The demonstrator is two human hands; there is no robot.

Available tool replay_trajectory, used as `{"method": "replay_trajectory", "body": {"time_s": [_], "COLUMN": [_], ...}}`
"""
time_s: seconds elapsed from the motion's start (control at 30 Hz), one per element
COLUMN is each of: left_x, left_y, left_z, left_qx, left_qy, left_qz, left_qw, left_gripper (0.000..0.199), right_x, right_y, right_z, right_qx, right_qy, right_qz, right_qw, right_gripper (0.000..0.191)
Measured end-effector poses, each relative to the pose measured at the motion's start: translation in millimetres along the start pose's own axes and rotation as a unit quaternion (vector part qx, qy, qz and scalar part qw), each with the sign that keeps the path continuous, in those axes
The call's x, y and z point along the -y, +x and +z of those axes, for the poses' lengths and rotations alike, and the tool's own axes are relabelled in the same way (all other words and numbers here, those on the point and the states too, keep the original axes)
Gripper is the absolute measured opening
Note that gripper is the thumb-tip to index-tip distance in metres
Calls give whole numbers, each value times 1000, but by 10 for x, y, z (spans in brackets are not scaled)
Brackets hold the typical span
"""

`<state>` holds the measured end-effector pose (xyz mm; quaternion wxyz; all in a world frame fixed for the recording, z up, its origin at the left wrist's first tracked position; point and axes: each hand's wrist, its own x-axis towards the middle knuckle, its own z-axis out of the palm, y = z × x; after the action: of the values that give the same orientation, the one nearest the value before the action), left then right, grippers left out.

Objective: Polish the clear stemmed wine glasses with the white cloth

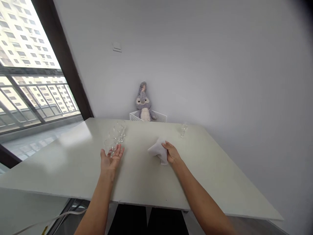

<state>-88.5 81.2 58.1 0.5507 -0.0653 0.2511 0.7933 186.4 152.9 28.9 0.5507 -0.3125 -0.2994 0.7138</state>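
Several clear stemmed glasses (117, 128) stand in a row on the left part of the white table (137, 182). My left hand (112, 158) is palm up at the nearest glass (110, 142), fingers spread around its lower part; whether they touch it is hard to tell. A white cloth (158, 151) hangs folded from my right hand (171, 152), its fingers closed on the cloth's right edge above the middle of the table. One more clear glass (184, 130) stands apart toward the back right.
Behind the table's far edge, a grey plush toy (143, 104) sits in a white perforated basket (160, 117) against the wall. A window with a railing is on the left. A white cable (70, 212) runs below the table's front left edge.
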Motion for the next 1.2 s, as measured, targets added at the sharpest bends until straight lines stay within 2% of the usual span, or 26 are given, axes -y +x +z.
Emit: {"method": "replay_trajectory", "body": {"time_s": [0.1, 0.17, 0.27, 0.33, 0.4, 0.47, 0.53, 0.57, 0.6, 0.63, 0.7, 0.77, 0.8, 0.93, 1.07, 1.13, 1.2], "left_x": [67, 187, 450, 643, 825, 989, 1136, 1202, 1262, 1316, 1397, 1441, 1451, 1455, 1461, 1453, 1422], "left_y": [-135, -248, -332, -284, -163, -10, 130, 187, 234, 271, 317, 334, 334, 274, 163, 121, 100], "left_z": [28, 88, 255, 394, 520, 607, 639, 635, 619, 594, 527, 455, 424, 345, 333, 342, 359], "left_qx": [-10, 6, 57, 84, 117, 166, 220, 244, 265, 282, 306, 319, 324, 341, 358, 374, 389], "left_qy": [14, 46, 101, 122, 140, 162, 188, 201, 213, 222, 235, 243, 249, 276, 311, 333, 357], "left_qz": [18, 17, -23, -52, -66, -83, -106, -119, -130, -139, -147, -146, -146, -152, -137, -127, -113], "left_qw": [1000, 999, 993, 988, 981, 969, 951, 941, 932, 923, 911, 904, 901, 885, 869, 856, 842], "left_gripper": [22, 19, 15, 11, 8, 7, 11, 13, 16, 19, 24, 28, 30, 36, 43, 44, 42], "right_x": [43, 81, 159, 230, 313, 392, 433, 428, 404, 362, 238, 106, 53, -55, -109, -131, -129], "right_y": [-12, -20, -36, -47, -59, -79, -111, -132, -153, -173, -204, -219, -223, -218, -183, -160, -146], "right_z": [-10, 2, 10, -15, -63, -108, -114, -96, -63, -18, 87, 177, 208, 228, 175, 149, 134], "right_qx": [-4, -26, -71, -124, -202, -281, -321, -317, -291, -240, -88, 40, 71, 75, 32, 17, 40], "right_qy": [34, 50, 51, 36, 15, -22, -88, -131, -176, -221, -280, -292, -295, -362, -423, -420, -366], "right_qz": [6, -10, -71, -131, -206, -292, -360, -374, -368, -342, -253, -182, -169, -183, -190, -163, -114], "right_qw": [999, 998, 994, 983, 957, 914, 871, 862, 865, 881, 922, 938, 938, 911, 885, 893, 923], "right_gripper": [29, 27, 30, 31, 31, 33, 34, 35, 37, 39, 43, 46, 46, 43, 35, 23, 21]}}
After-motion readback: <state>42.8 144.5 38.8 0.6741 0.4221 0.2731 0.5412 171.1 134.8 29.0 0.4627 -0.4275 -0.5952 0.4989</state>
